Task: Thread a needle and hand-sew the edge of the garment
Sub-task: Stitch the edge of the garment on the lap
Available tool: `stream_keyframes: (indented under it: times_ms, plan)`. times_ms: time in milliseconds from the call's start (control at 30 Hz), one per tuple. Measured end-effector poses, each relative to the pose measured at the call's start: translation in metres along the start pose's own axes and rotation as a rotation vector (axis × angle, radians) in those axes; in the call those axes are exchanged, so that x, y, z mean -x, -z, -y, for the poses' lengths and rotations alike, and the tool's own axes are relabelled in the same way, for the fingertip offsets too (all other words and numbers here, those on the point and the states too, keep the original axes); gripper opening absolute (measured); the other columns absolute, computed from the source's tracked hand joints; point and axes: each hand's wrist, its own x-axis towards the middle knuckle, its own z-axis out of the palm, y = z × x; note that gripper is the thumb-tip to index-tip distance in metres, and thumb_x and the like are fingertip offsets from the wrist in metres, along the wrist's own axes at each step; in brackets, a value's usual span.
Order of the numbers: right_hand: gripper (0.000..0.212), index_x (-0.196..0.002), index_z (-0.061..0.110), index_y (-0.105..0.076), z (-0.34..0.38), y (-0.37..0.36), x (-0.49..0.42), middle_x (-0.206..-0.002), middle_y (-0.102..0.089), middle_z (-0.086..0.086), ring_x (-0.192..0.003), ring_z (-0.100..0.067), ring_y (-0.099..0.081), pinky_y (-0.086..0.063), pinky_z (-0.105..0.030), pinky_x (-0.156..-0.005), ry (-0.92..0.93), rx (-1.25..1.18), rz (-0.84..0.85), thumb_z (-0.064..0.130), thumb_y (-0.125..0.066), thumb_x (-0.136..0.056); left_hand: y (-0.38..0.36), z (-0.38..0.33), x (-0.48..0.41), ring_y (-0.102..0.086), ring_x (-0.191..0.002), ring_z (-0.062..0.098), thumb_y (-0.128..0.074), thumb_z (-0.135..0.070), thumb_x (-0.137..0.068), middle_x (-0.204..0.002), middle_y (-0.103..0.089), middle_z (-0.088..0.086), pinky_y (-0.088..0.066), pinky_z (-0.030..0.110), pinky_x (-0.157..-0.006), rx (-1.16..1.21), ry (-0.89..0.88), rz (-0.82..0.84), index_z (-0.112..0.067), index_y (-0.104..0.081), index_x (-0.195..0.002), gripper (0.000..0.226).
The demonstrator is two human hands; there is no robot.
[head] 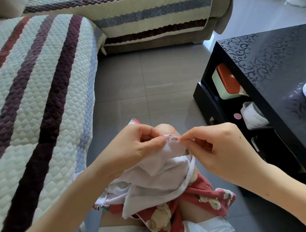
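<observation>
White garment (pixel 156 169) draped over the lap, its upper edge raised above the knee between the hands. The edge is pinched by the left hand (pixel 137 144); the needle (pixel 177 137), with red thread (pixel 172 132), is pinched by the right hand (pixel 219 148) just beside it. The needle is barely discernible; its ends are hidden by fingertips and cloth.

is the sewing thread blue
No, the thread is red, looping off the white garment edge that the left hand pinches, beside the needle the right hand pinches.
</observation>
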Motion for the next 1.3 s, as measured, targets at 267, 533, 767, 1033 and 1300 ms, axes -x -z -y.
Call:
stream_keyframes:
  times_ms: [267, 533, 767, 1033, 1300]
  plan:
    - [0.026, -0.075, 0.014, -0.071, -0.003, -0.006, 0.001, -0.054, -0.062, 0.002, -0.045, -0.018, -0.057, -0.048, -0.035, -0.043, 0.020, 0.029, 0.008, 0.026, -0.050, -0.084, -0.006, 0.000, 0.001, -0.059, -0.064, 0.002, -0.066, -0.017, -0.087, -0.065, -0.068, -0.009, -0.045, 0.014, -0.062, 0.025, -0.015, -0.031, -0.013, -0.073, -0.074, 0.015]
    - [0.026, -0.073, 0.014, -0.069, -0.003, -0.006, 0.000, -0.055, -0.062, 0.004, -0.046, -0.016, -0.057, -0.047, -0.034, -0.043, 0.032, 0.027, 0.010, 0.024, -0.048, -0.084, -0.006, -0.003, 0.001, -0.061, -0.065, 0.001, -0.066, -0.016, -0.087, -0.066, -0.069, -0.009, -0.046, 0.014, -0.065, 0.008, -0.019, -0.031, -0.014, -0.073, -0.075, 0.014]
    - [0.026, -0.065, 0.010, -0.062, -0.001, -0.007, -0.001, -0.047, -0.050, 0.002, -0.040, -0.022, -0.045, -0.041, -0.032, -0.037, 0.070, 0.108, 0.023, 0.017, -0.044, -0.082, -0.007, 0.000, 0.000, -0.059, -0.063, -0.004, -0.068, -0.013, -0.086, -0.064, -0.067, -0.012, -0.045, 0.009, -0.063, -0.048, -0.048, -0.041, -0.008, -0.074, -0.078, 0.011]
    - [0.017, -0.063, 0.013, -0.050, 0.008, -0.015, -0.002, -0.045, -0.037, 0.004, -0.034, -0.023, -0.037, -0.034, -0.026, -0.032, 0.073, 0.166, 0.053, 0.006, -0.061, -0.073, -0.015, 0.000, 0.001, -0.057, -0.061, -0.008, -0.068, -0.011, -0.086, -0.061, -0.065, -0.017, -0.041, 0.007, -0.062, -0.193, -0.177, -0.056, -0.009, -0.073, -0.077, 0.010]
    - [0.016, -0.079, 0.018, -0.074, -0.005, -0.007, 0.002, -0.065, -0.069, 0.003, -0.059, -0.017, -0.064, -0.051, -0.040, -0.057, -0.199, -0.283, 0.055, 0.012, -0.058, -0.077, -0.007, 0.000, 0.002, -0.058, -0.061, -0.008, -0.067, -0.024, -0.087, -0.064, -0.068, -0.017, -0.041, 0.007, -0.059, -0.114, -0.074, -0.030, -0.016, -0.076, -0.079, 0.014]
